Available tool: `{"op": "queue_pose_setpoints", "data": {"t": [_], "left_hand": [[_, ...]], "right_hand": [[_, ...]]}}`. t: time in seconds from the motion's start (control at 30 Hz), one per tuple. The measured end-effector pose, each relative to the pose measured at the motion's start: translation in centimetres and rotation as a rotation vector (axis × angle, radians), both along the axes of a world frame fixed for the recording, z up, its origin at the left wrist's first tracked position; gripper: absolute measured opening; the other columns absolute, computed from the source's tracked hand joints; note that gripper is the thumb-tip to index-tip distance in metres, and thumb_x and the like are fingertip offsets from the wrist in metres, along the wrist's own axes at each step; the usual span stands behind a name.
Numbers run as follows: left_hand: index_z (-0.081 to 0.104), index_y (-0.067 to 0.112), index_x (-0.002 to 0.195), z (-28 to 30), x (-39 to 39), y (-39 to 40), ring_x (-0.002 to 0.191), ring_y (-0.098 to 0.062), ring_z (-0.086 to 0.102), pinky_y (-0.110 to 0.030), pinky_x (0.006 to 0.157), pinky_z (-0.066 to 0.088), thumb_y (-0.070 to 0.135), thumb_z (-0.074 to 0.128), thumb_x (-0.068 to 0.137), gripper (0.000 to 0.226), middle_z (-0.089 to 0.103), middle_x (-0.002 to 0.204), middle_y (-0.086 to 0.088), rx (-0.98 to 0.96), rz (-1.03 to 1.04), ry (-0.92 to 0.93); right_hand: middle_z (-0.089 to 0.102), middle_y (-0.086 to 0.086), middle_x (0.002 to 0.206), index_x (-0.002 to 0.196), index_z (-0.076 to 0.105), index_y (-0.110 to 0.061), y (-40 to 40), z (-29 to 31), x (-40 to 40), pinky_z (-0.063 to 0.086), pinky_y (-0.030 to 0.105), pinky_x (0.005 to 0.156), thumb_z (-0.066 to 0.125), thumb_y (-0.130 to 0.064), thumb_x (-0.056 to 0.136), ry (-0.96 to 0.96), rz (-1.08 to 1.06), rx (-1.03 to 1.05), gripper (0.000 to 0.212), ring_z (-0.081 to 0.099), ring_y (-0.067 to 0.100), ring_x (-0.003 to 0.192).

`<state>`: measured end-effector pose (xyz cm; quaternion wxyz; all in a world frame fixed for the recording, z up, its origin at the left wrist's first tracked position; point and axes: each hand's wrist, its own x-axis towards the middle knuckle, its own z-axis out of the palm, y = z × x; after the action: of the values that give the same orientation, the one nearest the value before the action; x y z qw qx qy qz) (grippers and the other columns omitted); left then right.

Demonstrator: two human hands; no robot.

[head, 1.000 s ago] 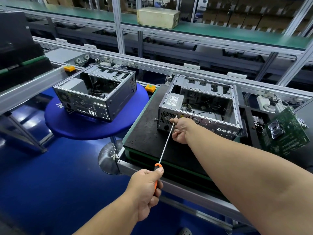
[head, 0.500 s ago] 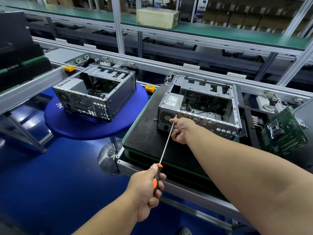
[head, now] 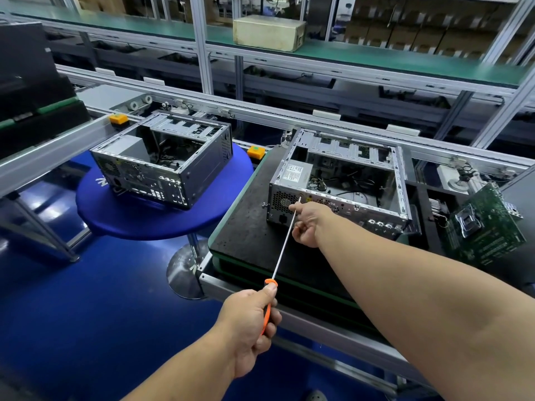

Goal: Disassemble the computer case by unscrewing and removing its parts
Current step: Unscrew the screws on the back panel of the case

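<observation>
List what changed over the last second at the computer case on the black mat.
Almost nothing. The left hand shifted its thumb on the screwdriver handle. The right hand holds the shaft near the tip as before, at the computer case rear panel.

free: black mat (head: 246, 235) before case (head: 338, 183) (top open) | blocked: circuit board (head: 486, 230) right

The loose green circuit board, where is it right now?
In the head view, the green circuit board lies at far right, just right of the open computer case being unscrewed.
</observation>
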<state>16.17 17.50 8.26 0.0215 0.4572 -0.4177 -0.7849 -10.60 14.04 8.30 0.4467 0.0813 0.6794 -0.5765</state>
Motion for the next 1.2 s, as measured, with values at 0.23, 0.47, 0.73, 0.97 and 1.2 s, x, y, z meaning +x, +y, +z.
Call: {"op": "queue_pose_setpoints", "data": {"t": [0.23,0.47,0.73,0.97,1.2], "left_hand": [[0.074,0.005,0.104,-0.17,-0.11,0.03,0.049,-0.010,0.046,-0.021,0.036,0.030,0.052,0.059,0.104,0.049,0.064,0.071,-0.005,0.040,0.021,-0.017],[0.063,0.009,0.106,-0.44,-0.03,0.09,0.050,-0.012,0.045,-0.021,0.037,0.027,0.040,0.080,0.092,0.038,0.060,0.069,-0.007,0.025,0.035,0.030],[0.068,0.008,0.098,-0.21,-0.04,0.09,0.050,-0.012,0.049,-0.021,0.037,0.029,0.041,0.069,0.101,0.033,0.065,0.070,-0.006,-0.004,0.044,-0.003],[0.076,0.004,0.102,-0.49,-0.10,0.10,0.049,-0.011,0.049,-0.021,0.036,0.031,0.050,0.056,0.106,0.051,0.066,0.071,-0.006,0.049,0.055,-0.015],[0.062,0.008,0.106,-0.26,0.05,0.21,0.049,-0.012,0.046,-0.021,0.036,0.028,0.037,0.078,0.094,0.035,0.060,0.068,-0.008,0.041,0.048,0.043]], "right_hand": [[0.033,-0.005,0.047,0.090,0.066,-0.021,0.28,-0.42,-0.04,0.037,0.020,0.044,0.062,-0.025,0.100,-0.004,-0.002,-0.010,0.011,0.029,0.008,0.044],[0.033,-0.004,0.057,0.094,0.068,-0.022,0.21,-0.47,0.04,0.037,0.020,0.045,0.058,-0.026,0.102,-0.014,-0.003,-0.028,0.013,0.028,0.008,0.047],[0.030,-0.004,0.050,0.094,0.066,-0.021,0.46,0.16,0.61,0.031,0.020,0.048,0.054,-0.024,0.104,-0.020,0.009,-0.040,0.016,0.025,0.008,0.048],[0.030,-0.004,0.048,0.095,0.066,-0.022,0.53,0.00,0.69,0.026,0.019,0.049,0.046,-0.023,0.107,-0.035,0.006,-0.058,0.023,0.025,0.008,0.048],[0.030,-0.005,0.050,0.089,0.064,-0.023,0.45,-0.13,0.75,0.025,0.020,0.047,0.044,-0.022,0.106,-0.028,-0.005,-0.065,0.027,0.024,0.007,0.047]]}}
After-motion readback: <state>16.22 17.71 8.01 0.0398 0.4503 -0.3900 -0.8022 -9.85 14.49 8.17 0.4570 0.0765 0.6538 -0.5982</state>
